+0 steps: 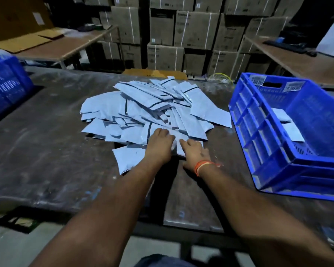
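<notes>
Pinning the top pouch (177, 147) at the near edge of the pile (143, 105) on the tabletop (46, 132) under the curled fingers of the left hand (159, 140), laying the straighter fingers of the right hand (194, 150) against its edge, and probably best separating just one before turning to the blue crate (258, 143).

Stacked cartons (196, 28), blue crate (258, 132)

The heaped pouches (148, 106) were pale grey-white, each crossed by a thin black line. Both the right crate (274, 157) and the left crate (6, 81) were bright blue. The table (46, 141) was dark brown, smeared whitish; the wrist thread (202, 165) was orange
</notes>
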A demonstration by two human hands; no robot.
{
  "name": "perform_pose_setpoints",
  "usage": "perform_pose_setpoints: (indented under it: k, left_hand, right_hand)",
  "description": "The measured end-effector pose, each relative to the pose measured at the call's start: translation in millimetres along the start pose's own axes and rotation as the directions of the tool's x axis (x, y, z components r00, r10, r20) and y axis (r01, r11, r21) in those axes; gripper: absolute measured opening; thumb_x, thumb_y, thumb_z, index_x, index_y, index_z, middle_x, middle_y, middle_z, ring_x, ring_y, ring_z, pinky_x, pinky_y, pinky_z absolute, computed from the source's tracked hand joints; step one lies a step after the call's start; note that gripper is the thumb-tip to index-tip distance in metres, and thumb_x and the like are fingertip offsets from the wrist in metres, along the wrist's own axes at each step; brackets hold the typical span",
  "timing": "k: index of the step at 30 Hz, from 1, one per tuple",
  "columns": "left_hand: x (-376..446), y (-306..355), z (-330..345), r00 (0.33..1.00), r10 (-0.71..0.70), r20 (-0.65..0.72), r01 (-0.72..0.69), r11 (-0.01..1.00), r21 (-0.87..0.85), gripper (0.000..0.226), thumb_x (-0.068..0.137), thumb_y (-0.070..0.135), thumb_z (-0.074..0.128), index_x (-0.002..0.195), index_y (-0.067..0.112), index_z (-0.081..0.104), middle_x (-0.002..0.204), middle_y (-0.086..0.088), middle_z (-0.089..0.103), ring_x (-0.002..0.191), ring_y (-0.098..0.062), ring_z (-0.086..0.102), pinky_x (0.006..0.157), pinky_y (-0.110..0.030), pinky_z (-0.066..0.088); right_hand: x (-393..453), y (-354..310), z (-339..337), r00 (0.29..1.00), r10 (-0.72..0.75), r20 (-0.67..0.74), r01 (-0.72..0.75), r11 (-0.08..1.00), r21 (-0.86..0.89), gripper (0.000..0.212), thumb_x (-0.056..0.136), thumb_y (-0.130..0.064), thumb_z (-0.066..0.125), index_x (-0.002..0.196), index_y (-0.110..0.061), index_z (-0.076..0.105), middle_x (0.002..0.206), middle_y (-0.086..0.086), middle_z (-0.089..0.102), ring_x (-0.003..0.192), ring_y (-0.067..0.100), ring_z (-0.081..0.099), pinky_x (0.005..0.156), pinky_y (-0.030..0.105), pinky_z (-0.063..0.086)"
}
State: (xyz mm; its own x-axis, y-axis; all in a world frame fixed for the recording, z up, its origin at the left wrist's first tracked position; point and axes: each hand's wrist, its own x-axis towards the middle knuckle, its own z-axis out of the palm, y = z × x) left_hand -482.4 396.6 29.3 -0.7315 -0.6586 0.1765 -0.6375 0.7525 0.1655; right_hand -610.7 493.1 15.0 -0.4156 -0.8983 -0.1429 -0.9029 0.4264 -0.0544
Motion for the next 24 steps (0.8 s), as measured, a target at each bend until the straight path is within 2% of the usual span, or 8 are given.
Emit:
perform_pose_setpoints:
  k: [2,6,9,13,15,17,20,24]
  left_hand:
    - [-10,-3,0,0.997,0.022,-0.070,-0.017,0.997,0.072,0.040,0.072,0.025,0.073,0.111,0.013,0.069,0.117,-0.012,0.061,0.117,-0.035,0.049,0.090,-0.042,0.047]
    - [-15,-12,-2,0.985,-0.016,-0.171,0.037,0.992,0.119,0.053,0.065,0.024,0.082,0.116,0.019,0.068,0.126,-0.009,0.060,0.128,-0.034,0.042,0.101,-0.044,0.033]
    - [-16,-16,-7,0.979,-0.081,-0.186,0.092,0.994,0.056,0.058,0.064,0.032,0.087,0.118,0.030,0.068,0.133,0.000,0.059,0.135,-0.029,0.039,0.107,-0.047,0.032]
    - [-16,-7,-24,0.968,-0.172,-0.181,0.150,0.981,-0.126,0.033,0.085,0.029,0.071,0.116,0.039,0.069,0.126,0.011,0.063,0.126,-0.022,0.046,0.106,-0.056,0.034]
    - [-15,-4,-32,0.967,-0.174,-0.188,0.136,0.971,-0.198,0.024,0.089,0.035,0.069,0.113,0.037,0.070,0.116,0.009,0.069,0.117,-0.023,0.055,0.103,-0.056,0.039]
    - [-14,-1,-37,0.973,-0.128,-0.191,0.072,0.958,-0.279,0.027,0.088,0.043,0.071,0.113,0.033,0.070,0.111,0.005,0.073,0.109,-0.025,0.064,0.095,-0.048,0.049]
    - [-13,5,-42,0.968,-0.147,-0.202,0.029,0.870,-0.492,0.030,0.085,0.043,0.077,0.112,0.031,0.068,0.106,0.003,0.073,0.099,-0.019,0.066,0.083,-0.035,0.053]
    - [-20,17,-39,0.955,-0.219,-0.200,0.035,0.754,-0.656,0.033,0.086,0.039,0.078,0.115,0.030,0.065,0.114,0.012,0.070,0.107,-0.007,0.062,0.085,-0.029,0.050]
  right_hand:
    - [-2,2,5,0.997,0.040,-0.066,-0.039,0.999,0.011,0.065,0.085,-0.011,0.056,0.144,-0.027,0.036,0.141,0.004,0.044,0.129,0.030,0.041,0.095,0.050,0.042]
    - [-7,17,-1,0.978,0.038,-0.206,-0.034,0.999,0.022,0.032,0.080,-0.005,0.051,0.105,-0.024,0.058,0.114,0.002,0.061,0.115,0.030,0.053,0.083,0.042,0.042]
    - [-15,27,-8,0.950,0.081,-0.301,-0.039,0.989,0.143,0.034,0.082,-0.011,0.053,0.109,-0.027,0.067,0.113,-0.001,0.067,0.113,0.028,0.056,0.084,0.041,0.042]
    - [-23,55,-23,0.914,0.064,-0.401,0.078,0.941,0.328,0.031,0.084,-0.020,0.056,0.109,-0.030,0.071,0.103,0.002,0.073,0.101,0.029,0.064,0.084,0.041,0.052]
    - [-26,74,-38,0.901,0.035,-0.432,0.166,0.893,0.419,0.023,0.086,-0.018,0.062,0.105,-0.023,0.074,0.098,0.004,0.075,0.094,0.025,0.068,0.083,0.034,0.053]
    - [-31,93,-57,0.884,0.050,-0.466,0.204,0.854,0.479,0.019,0.088,-0.018,0.068,0.106,-0.019,0.075,0.099,0.001,0.075,0.094,0.014,0.068,0.084,0.025,0.049]
    - [-38,110,-77,0.864,0.134,-0.486,0.217,0.771,0.598,0.019,0.086,-0.020,0.072,0.105,-0.021,0.074,0.102,-0.007,0.073,0.099,0.007,0.065,0.090,0.024,0.050]
    - [-45,114,-71,0.862,0.231,-0.451,0.185,0.686,0.704,0.027,0.084,-0.012,0.074,0.110,-0.019,0.073,0.104,-0.009,0.068,0.101,0.004,0.060,0.086,0.013,0.040]
